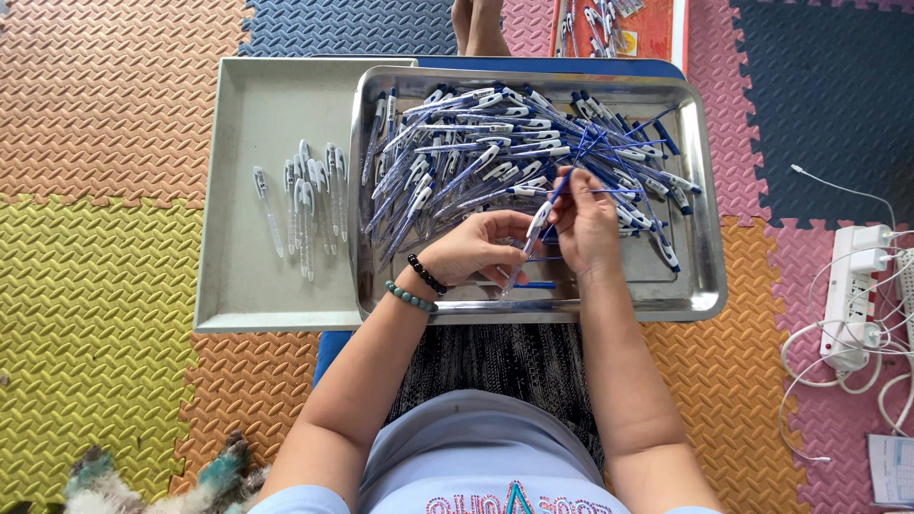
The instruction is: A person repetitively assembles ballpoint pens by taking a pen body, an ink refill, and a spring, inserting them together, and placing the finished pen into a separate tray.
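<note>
Fingers [514, 249] of both hands were closed on one pen [529, 242], tilted with its clip end pointing away; a blue refill [560, 187] was pinched by the right hand [587, 224].

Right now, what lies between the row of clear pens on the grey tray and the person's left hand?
In the head view, only bare grey tray floor and the steel tray's left rim separate the clear pens from the left hand.
</note>
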